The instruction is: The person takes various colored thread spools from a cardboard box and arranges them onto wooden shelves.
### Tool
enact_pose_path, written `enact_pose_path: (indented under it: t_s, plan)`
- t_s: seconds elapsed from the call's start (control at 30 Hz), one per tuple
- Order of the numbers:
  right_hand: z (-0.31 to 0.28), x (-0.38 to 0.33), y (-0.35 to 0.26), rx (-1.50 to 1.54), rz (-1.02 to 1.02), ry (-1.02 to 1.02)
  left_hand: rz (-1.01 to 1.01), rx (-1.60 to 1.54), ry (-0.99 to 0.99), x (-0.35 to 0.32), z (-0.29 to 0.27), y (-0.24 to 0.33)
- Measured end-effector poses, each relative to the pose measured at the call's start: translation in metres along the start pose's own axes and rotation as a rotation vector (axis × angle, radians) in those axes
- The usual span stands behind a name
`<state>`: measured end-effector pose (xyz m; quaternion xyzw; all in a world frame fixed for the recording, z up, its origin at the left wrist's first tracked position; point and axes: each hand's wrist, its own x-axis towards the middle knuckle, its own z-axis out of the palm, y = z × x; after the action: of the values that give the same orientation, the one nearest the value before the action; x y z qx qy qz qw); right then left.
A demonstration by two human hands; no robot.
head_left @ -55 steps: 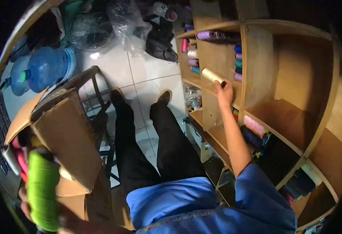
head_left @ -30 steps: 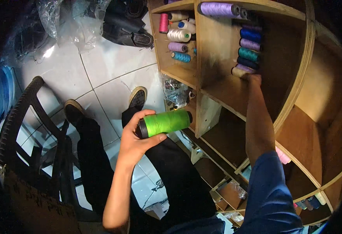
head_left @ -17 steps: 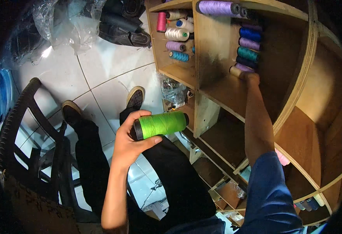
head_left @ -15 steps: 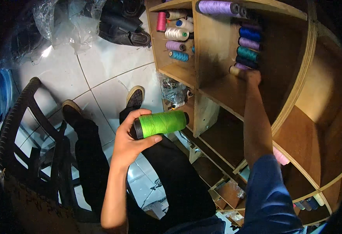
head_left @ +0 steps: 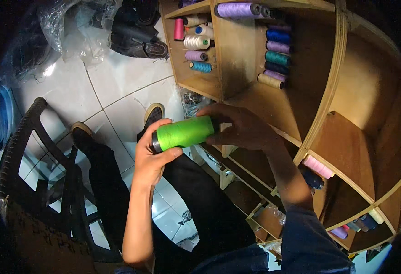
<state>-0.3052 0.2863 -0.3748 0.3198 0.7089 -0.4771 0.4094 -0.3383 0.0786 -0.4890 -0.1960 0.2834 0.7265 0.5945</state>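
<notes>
Hands now together near wooden shelves

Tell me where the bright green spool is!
In the head view, the bright green spool is just left of centre, the left hand holding its left end, the right hand at its right end.

Dark marks on cardboard, no legible text

The left forearm stands nearly upright, the left hand clasped with thumb below and fingers above. The right forearm slants up leftward, the right hand near the left, its fingers and thumb curved, parted.
</notes>
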Motion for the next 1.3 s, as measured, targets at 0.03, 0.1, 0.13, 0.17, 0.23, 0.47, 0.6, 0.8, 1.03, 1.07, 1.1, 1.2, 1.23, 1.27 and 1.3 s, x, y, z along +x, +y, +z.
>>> enact_pose_path:
  t_s: [0.03, 0.1, 0.13, 0.17, 0.23, 0.47, 0.6, 0.8, 1.03, 1.07, 1.1, 1.2, 1.23, 1.27, 1.3]
  plan:
    - [0.002, -0.003, 0.004, 0.007, -0.071, 0.063, 0.002, -0.001, 0.000, -0.001, 0.002, -0.003]
    - [-0.007, -0.011, 0.008, -0.034, 0.002, 0.189, 0.063, -0.017, -0.019, -0.003, 0.009, -0.009]
    - [-0.014, -0.016, 0.011, -0.073, 0.074, 0.314, 0.014, 0.155, -0.043, -0.004, 0.004, -0.008]
    - [-0.032, -0.023, 0.020, -0.061, 0.104, 0.487, 0.015, 0.152, -0.048, -0.003, 0.004, -0.006]
    - [-0.067, -0.031, 0.049, -0.072, 0.189, 0.858, 0.041, 0.090, 0.006, -0.002, -0.003, -0.005]
    - [-0.132, 0.012, 0.123, -0.519, 0.850, 1.026, 0.064, 0.205, 0.002, -0.001, -0.010, -0.005]
    - [-0.170, 0.019, 0.176, -0.600, 0.932, 0.872, 0.066, 0.226, 0.002, 0.002, -0.010, -0.003]
    - [-0.177, 0.026, 0.195, -0.714, 0.917, 0.782, 0.058, 0.260, 0.031, 0.001, -0.013, -0.001]
    - [-0.176, 0.029, 0.212, -0.675, 0.981, 0.915, 0.042, 0.298, 0.066, 0.004, -0.011, 0.002]
    - [-0.180, 0.030, 0.213, -0.723, 1.002, 0.843, 0.040, 0.300, 0.068, 0.004, -0.012, 0.002]
    - [-0.181, 0.030, 0.215, -0.771, 1.022, 0.770, 0.047, 0.283, 0.067, 0.004, -0.013, 0.001]
    - [-0.177, 0.034, 0.222, -0.888, 0.946, 0.657, 0.054, 0.265, 0.072, 0.003, -0.017, 0.001]
    - [-0.173, 0.037, 0.227, -0.884, 0.944, 0.653, 0.056, 0.260, 0.075, 0.002, -0.019, 0.001]
    - [-0.178, 0.034, 0.241, -0.751, 0.883, 0.850, 0.060, 0.256, 0.069, 0.002, -0.017, 0.001]
    - [-0.184, 0.031, 0.251, -0.614, 0.811, 1.040, 0.064, 0.251, 0.064, 0.003, -0.015, 0.001]
